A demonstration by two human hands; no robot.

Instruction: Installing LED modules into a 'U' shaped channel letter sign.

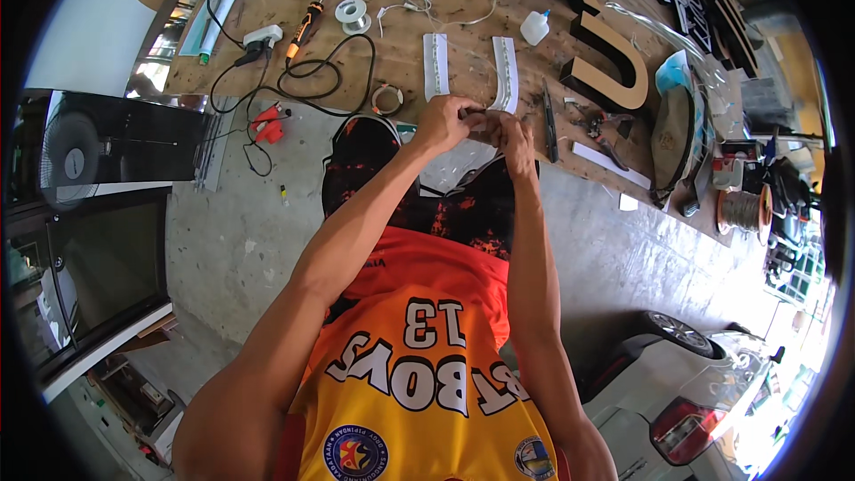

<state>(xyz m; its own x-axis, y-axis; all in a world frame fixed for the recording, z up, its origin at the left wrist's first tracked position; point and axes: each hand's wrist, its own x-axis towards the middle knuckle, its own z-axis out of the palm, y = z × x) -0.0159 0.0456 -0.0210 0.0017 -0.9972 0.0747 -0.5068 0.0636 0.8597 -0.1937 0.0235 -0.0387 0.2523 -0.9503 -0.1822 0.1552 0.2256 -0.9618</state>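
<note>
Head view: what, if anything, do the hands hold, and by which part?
This cannot be told: left hand and right hand meet near the lower ends of the white strips, hiding any hold.

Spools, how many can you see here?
2: a small spool beside the soldering iron, and a larger spool at the right edge of the workbench. More may be hidden.

A round fan stands far left of the left hand, with a red object nearer. Well right of the right hand sits a wire spool; a white car stands behind, farther toward the wearer's right.
</note>
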